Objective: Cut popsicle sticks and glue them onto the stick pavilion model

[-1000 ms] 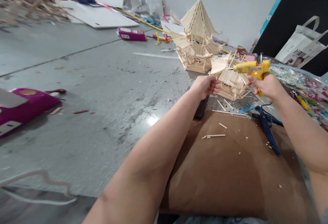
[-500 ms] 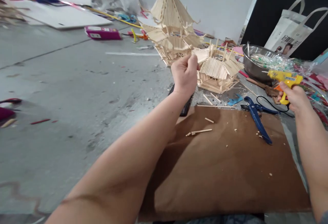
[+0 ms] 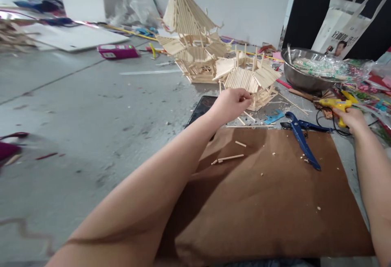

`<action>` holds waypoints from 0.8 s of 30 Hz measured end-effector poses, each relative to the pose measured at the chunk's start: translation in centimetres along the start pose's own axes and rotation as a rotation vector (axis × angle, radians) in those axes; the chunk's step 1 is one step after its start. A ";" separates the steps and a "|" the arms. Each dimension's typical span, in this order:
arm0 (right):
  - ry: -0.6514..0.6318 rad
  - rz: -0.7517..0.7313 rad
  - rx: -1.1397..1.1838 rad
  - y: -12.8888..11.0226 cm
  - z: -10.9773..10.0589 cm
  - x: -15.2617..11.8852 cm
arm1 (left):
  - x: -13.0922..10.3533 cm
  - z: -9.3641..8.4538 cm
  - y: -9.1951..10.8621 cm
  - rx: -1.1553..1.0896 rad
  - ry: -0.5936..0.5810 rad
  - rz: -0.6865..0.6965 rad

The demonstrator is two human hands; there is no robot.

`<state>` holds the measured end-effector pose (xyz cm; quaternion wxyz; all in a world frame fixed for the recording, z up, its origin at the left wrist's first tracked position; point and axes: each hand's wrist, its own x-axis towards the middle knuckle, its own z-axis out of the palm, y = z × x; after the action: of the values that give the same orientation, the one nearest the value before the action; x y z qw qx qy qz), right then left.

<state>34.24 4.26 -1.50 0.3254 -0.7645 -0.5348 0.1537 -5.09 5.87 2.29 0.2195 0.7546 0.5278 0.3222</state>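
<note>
- Small stick pavilion [image 3: 242, 80]: on floor beyond brown sheet [image 3: 271, 201], seemingly for easy reach.
- Left hand [image 3: 231, 103]: before it, fingers narrow; whether they hold anything, I can't say.
- Right hand [image 3: 353, 119]: grips glue gun [image 3: 335, 104] aside, probably for clearance.

To my right I have a steel bowl [image 3: 305, 81] heaped with clear plastic packets [image 3: 324, 66], and behind it a white tote bag [image 3: 329, 23] with print on its front stands before a black panel [image 3: 308, 2]. Over to my left, a magenta box [image 3: 118, 52] lies on the grey floor [image 3: 88, 104], with a flat white board [image 3: 76, 37] beyond it and crumpled clear plastic [image 3: 130, 12] behind. A narrow translucent strip [image 3: 148, 72] lies nearer me. At my far left I see a short dark red stick [image 3: 46, 155] near another magenta object [image 3: 7, 150] (the edge cuts it off, so I can't say what it is).
</note>
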 end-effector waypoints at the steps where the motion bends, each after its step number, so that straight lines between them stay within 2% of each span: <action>1: 0.024 0.026 -0.121 0.0 0.0 0.0 | 0.1 -0.3 -0.1 0.034 -0.063 0.005; 4: 0.081 0.110 -0.354 -0.3 -0.1 -0.5 | 0.5 -0.8 -0.5 0.149 -0.224 0.022; 8: 0.148 0.141 -0.516 -1.5 0.0 -1.6 | 0.5 -0.4 -0.9 0.327 -0.332 0.040; 10: 0.225 0.065 -0.573 -2.4 0.2 -2.3 | 0.3 0.1 -0.9 0.411 -0.386 0.081; 13: 0.287 -0.204 -0.591 -4.3 1.3 -3.5 | -0.1 0.6 -0.4 0.497 -0.464 0.125; 16: 0.208 -0.388 -0.551 -6.4 3.2 -5.0 | -0.5 1.0 -0.2 0.543 -0.507 0.124; 19: 0.046 -0.519 -0.555 -8.3 4.8 -6.6 | -0.8 1.6 -0.3 0.584 -0.527 0.128; 21: -0.066 -0.500 -0.626 -9.2 5.2 -7.5 | -0.9 2.0 -0.5 0.589 -0.523 0.130; 24: -0.201 -0.374 -0.781 -10.2 5.1 -8.5 | -0.9 2.6 -0.8 0.568 -0.499 0.138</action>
<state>20.73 0.39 0.56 -0.0193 -0.7015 -0.7108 -0.0476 -3.99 5.34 -0.27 0.1011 0.8743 0.4745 -0.0163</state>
